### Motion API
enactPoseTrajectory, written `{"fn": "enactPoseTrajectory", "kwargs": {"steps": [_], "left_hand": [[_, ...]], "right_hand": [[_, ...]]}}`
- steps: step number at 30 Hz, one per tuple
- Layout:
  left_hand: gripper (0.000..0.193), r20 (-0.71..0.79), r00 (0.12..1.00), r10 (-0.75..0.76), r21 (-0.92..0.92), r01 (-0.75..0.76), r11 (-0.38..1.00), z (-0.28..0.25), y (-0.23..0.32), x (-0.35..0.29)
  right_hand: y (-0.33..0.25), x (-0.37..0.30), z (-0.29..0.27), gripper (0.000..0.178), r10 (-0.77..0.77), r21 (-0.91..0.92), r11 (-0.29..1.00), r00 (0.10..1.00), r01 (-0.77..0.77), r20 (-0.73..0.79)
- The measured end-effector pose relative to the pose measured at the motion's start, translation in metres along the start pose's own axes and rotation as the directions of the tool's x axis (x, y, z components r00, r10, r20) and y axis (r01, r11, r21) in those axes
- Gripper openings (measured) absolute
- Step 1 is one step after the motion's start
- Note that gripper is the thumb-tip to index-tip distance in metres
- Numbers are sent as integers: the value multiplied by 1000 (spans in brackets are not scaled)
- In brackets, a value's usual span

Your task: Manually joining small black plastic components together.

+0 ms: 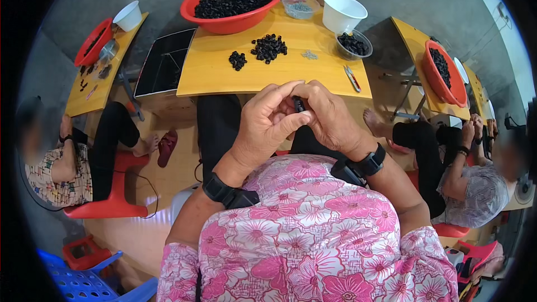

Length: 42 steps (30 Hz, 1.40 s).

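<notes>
In front of my chest, just off the near edge of the yellow table (207,81), both hands meet around a small black plastic piece (298,103). My left hand (267,116) pinches it between thumb and fingers. From the other side my right hand (331,116) has its fingers curled over the same piece, hiding part of it. Beyond my hands lie a larger heap of black pieces (269,48) and a smaller heap (237,61). To their right is a little pile of tiny silvery parts (309,55). Thread snips (352,78) rest at the table's right edge.
A red basin (230,26) full of black pieces stands at the back, beside a clear tub (301,13) and a white bowl (343,15). A clear bowl (364,52) holds more black pieces. People sit at side tables left and right, with another red basin (447,92) at right.
</notes>
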State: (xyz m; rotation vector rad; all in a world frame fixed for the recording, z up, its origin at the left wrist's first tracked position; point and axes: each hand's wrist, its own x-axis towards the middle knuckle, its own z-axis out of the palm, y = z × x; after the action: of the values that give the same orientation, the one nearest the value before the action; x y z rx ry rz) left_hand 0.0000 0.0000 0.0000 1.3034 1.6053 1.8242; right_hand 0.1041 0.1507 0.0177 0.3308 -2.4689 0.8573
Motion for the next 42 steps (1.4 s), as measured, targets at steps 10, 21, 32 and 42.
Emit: {"fn": "enactPoseTrajectory", "kwargs": {"steps": [10,21,32,42], "left_hand": [[37,-88,991,102,53,-97,994,4,1,1],[39,-5,989,-149,-411,134,902,5,-7,-1],[37,-65,962,-264,-451,207,868,7,-5,0],[35,-58,955,-292,-450,236,861,5,-3,-1]], "right_hand": [[0,0,7,30,-22,22,999,998,23,-54],[-2,-1,8,21,380,557,783,922,-277,-75],[1,-7,9,29,327,381,887,938,-260,-119],[1,-7,8,43,304,304,917,945,-257,-119]]}}
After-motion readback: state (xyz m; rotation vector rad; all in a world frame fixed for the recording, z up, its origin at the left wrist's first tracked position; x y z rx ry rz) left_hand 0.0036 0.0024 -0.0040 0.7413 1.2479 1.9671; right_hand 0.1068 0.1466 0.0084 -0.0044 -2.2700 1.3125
